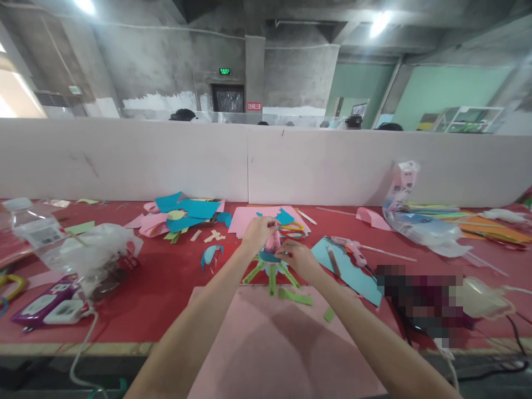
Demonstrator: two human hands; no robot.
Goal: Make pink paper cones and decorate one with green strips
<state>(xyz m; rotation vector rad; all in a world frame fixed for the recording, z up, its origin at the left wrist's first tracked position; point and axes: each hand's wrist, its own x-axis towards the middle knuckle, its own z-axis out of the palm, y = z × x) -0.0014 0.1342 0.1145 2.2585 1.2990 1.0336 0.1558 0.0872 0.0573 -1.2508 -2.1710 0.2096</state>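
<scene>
In the middle of the table stands a small paper model (272,244), with a pink upright part, a blue ring below it and several green strips spread outward like legs. My left hand (260,233) pinches the top of its pink part from the left. On the right side, my right hand (298,255) has its fingers closed at the lower edge of the pink part, near the blue ring. My fingers partly cover the model. Just behind it lie scissors (293,227) with yellow and red handles. Loose green strips (296,297) lie in front, on a large pink sheet (274,343).
Right of the hands are a pink glue gun (351,248), a light blue sheet (366,285) and a plastic bag (428,233). Coloured paper scraps (189,213) lie back left. A bottle (35,227) and a knotted plastic bag (97,252) stand left. A white partition (166,160) rises behind.
</scene>
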